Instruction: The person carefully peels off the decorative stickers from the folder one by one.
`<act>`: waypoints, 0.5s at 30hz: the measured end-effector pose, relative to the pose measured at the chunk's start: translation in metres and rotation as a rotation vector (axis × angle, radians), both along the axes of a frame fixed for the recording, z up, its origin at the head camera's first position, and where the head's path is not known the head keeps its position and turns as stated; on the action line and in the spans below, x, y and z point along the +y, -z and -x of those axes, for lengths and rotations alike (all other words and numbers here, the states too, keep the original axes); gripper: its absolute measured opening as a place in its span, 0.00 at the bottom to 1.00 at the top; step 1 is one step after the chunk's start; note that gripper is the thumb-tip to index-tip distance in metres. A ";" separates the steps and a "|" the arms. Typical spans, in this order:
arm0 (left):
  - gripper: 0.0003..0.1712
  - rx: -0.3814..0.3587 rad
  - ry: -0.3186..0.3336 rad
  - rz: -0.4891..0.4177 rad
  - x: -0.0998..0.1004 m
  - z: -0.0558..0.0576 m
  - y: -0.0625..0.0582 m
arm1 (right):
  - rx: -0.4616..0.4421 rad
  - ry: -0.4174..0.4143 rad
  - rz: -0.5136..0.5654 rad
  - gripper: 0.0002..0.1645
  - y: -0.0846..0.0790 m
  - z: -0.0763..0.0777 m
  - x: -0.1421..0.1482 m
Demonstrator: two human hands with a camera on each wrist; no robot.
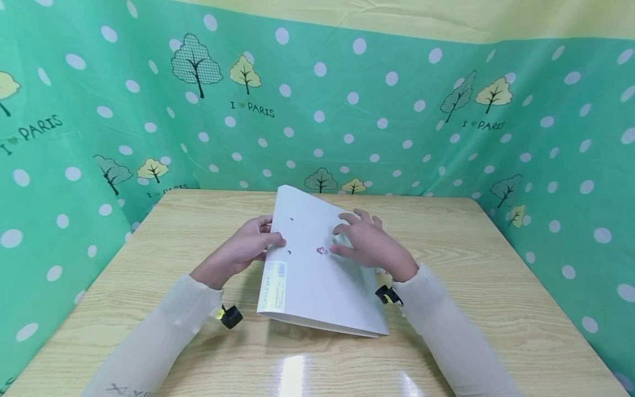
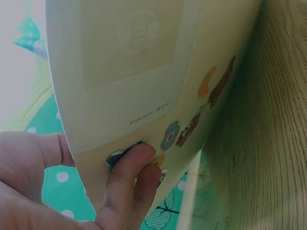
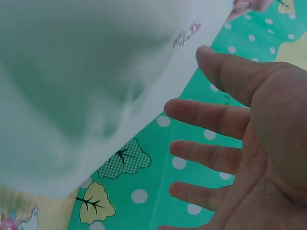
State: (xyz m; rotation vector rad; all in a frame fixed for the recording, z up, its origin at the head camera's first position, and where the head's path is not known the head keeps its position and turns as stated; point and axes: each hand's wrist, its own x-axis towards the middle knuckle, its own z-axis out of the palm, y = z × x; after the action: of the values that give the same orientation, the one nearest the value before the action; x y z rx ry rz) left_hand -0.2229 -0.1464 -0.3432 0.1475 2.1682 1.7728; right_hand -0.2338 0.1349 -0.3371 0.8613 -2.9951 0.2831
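A white clip file folder [image 1: 317, 275] stands tilted above the table, its lower edge toward me. My left hand [image 1: 248, 245] pinches its left edge, thumb on the near face and fingers behind. In the left wrist view those fingers [image 2: 132, 167] press on the other face of the folder [image 2: 158, 103], which carries cartoon animal stickers and the print "Pomaylor". My right hand [image 1: 367, 242] is held over the folder's right side with fingers spread. In the right wrist view, the right hand [image 3: 273, 143] shows straight fingers apart from the folder's glossy face [image 3: 96, 96], holding nothing.
The folder is over a light wood-grain table [image 1: 198, 220]. A green curtain [image 1: 337, 127] with white dots and trees hangs behind and along both sides. Black wrist cameras [image 1: 231, 317] sit at both sleeve cuffs.
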 end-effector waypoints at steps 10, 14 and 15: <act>0.37 -0.001 -0.005 -0.004 0.000 0.001 -0.001 | 0.099 -0.085 0.039 0.22 0.006 -0.004 -0.014; 0.37 -0.005 -0.005 -0.001 0.000 0.000 -0.001 | 0.088 -0.099 0.049 0.20 0.009 -0.005 -0.018; 0.36 -0.005 -0.004 0.002 0.000 0.000 -0.001 | 0.089 -0.103 0.049 0.19 0.010 -0.006 -0.019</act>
State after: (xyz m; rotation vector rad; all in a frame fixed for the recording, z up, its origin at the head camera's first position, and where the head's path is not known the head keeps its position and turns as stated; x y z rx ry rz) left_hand -0.2232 -0.1463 -0.3423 0.1387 2.1685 1.7714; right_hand -0.2283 0.1164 -0.3473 0.9973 -2.8546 0.3102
